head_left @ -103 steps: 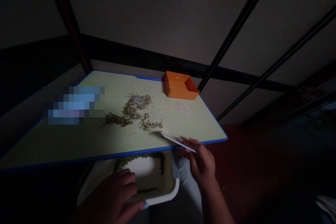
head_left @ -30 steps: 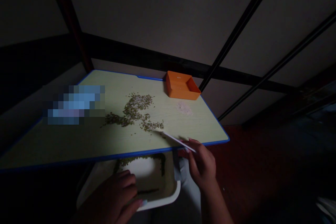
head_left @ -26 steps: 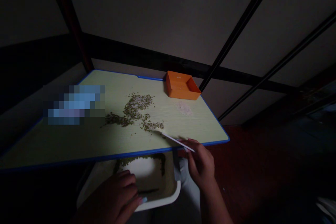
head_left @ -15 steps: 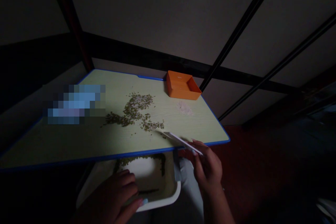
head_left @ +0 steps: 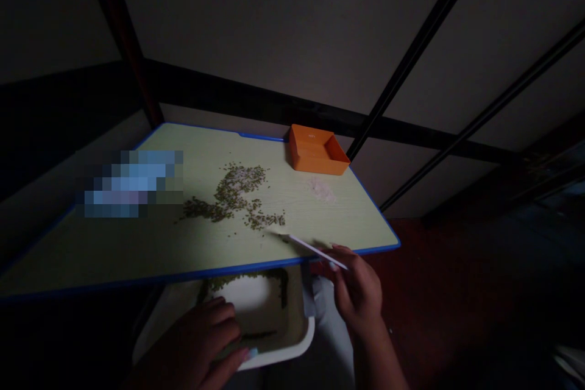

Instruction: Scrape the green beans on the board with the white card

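Observation:
My right hand (head_left: 359,286) is closed around a thin white stick (head_left: 315,250), pinched between thumb and fingers. Its pale far end is at the table surface, just short of a scatter of small green seeds or grains (head_left: 237,189) mixed with whitish bits. Below the table edge, my left hand (head_left: 210,335) is at the near left side of a white basin (head_left: 299,341). Its fingers curl over the inside and its thumb lies at the rim. More green grains line the basin's far and right inner walls, with a dark streak at the near side.
The pale green table (head_left: 150,244) has a blue edge. An orange open box (head_left: 320,155) stands at its back right, with a small patch of whitish powder or bits (head_left: 322,189) before it. A blurred-out bluish item (head_left: 137,180) lies at left. Panelled walls stand behind.
The stick has turned edge-on and its far end has shifted slightly left along the table. My right hand has moved slightly left with it; my left hand stays at the basin.

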A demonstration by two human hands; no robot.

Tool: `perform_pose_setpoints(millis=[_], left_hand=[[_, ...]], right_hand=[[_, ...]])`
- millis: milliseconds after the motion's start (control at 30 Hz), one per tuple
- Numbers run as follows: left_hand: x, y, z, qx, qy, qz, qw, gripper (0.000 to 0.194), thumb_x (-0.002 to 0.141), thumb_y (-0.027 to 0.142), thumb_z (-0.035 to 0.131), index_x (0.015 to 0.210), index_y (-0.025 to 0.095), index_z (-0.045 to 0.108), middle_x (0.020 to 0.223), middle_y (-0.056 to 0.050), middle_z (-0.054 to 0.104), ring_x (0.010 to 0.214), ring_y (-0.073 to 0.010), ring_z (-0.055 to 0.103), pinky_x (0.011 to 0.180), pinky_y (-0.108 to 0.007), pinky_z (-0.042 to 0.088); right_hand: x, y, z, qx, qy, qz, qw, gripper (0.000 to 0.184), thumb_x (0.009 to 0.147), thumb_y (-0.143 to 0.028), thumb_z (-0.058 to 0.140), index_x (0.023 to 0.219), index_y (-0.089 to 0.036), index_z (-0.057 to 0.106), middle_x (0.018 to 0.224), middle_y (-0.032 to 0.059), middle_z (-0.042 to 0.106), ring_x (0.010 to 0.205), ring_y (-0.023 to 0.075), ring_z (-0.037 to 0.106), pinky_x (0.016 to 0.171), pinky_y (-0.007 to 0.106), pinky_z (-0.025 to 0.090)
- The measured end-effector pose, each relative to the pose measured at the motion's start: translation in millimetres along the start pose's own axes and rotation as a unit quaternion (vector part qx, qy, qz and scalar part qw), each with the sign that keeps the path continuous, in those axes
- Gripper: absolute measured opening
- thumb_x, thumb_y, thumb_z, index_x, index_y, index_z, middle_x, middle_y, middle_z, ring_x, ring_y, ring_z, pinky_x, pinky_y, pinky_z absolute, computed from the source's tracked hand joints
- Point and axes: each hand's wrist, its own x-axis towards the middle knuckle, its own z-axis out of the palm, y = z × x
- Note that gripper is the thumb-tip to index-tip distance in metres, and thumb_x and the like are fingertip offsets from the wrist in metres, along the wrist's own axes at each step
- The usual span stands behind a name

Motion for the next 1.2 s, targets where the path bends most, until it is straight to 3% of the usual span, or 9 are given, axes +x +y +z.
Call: perform_pose_setpoints(millis=[167, 333, 400, 633, 800, 1200], left_hand=[[-0.3, 0.1, 1.8, -0.015, 0.003, -0.004, 1.0, 0.018, 0.089, 0.034, 0.057, 0.074, 0.027, 0.063, 0.082, 0.002, 0.067, 0.078, -0.0162, 0.065, 0.068, -0.025, 0.05], [1.8, -0.9, 5.3, -0.008, 0.098, -0.013, 0.995, 0.024, 0.093, 0.036, 0.051, 0.073, 0.027, 0.06, 0.082, 0.004, 0.067, 0.077, -0.0135, 0.065, 0.067, -0.021, 0.049], [3.4, -0.6, 4.5, -0.021, 0.112, -0.024, 0.993, 0.03, 0.095, 0.036, 0.046, 0.07, 0.026, 0.058, 0.078, 0.004, 0.066, 0.073, -0.0127, 0.064, 0.064, -0.02, 0.048], [4.3, -3.1, 2.5, -0.047, 0.082, -0.08, 0.992, 0.029, 0.095, 0.036, 0.044, 0.075, 0.026, 0.063, 0.079, 0.004, 0.068, 0.074, -0.0123, 0.066, 0.067, -0.019, 0.05], [3.3, -3.7, 3.8, -0.03, 0.114, -0.07, 0.991, 0.032, 0.096, 0.039, 0.04, 0.078, 0.027, 0.064, 0.086, 0.003, 0.07, 0.08, -0.0132, 0.067, 0.067, -0.018, 0.051], [7.0, -3.9, 4.9, -0.011, 0.097, -0.082, 0.992, 0.035, 0.097, 0.045, 0.039, 0.082, 0.028, 0.066, 0.092, 0.002, 0.073, 0.083, -0.0147, 0.069, 0.063, -0.019, 0.052]], right_hand=[[2.0, 0.5, 4.0, 0.018, -0.004, 0.006, 1.0, 0.025, 0.086, -0.008, 0.049, 0.102, -0.024, 0.059, 0.095, 0.0041, 0.075, 0.09, 0.0172, 0.072, 0.081, 0.03, 0.058], [2.8, -4.9, 7.9, 0.071, -0.035, 0.024, 0.997, 0.024, 0.086, -0.008, 0.05, 0.101, -0.024, 0.059, 0.097, 0.0038, 0.075, 0.091, 0.0152, 0.071, 0.084, 0.029, 0.057], [2.9, -7.0, 8.3, 0.086, -0.04, 0.022, 0.995, 0.024, 0.086, -0.007, 0.051, 0.1, -0.024, 0.059, 0.097, 0.0034, 0.075, 0.093, 0.0151, 0.071, 0.088, 0.03, 0.056], [-0.6, -8.6, 3.9, 0.086, -0.051, 0.008, 0.995, 0.025, 0.085, -0.007, 0.05, 0.101, -0.024, 0.059, 0.099, 0.0051, 0.075, 0.096, 0.0169, 0.071, 0.093, 0.034, 0.054], [-1.9, -10.6, 0.3, 0.087, -0.054, 0.015, 0.995, 0.023, 0.086, -0.008, 0.051, 0.098, -0.025, 0.059, 0.097, 0.0039, 0.076, 0.094, 0.0166, 0.071, 0.092, 0.032, 0.054], [-0.3, -14.0, -2.4, 0.114, -0.074, 0.01, 0.991, 0.031, 0.084, -0.003, 0.05, 0.103, -0.026, 0.059, 0.101, 0.0028, 0.075, 0.096, 0.015, 0.071, 0.095, 0.032, 0.052]])
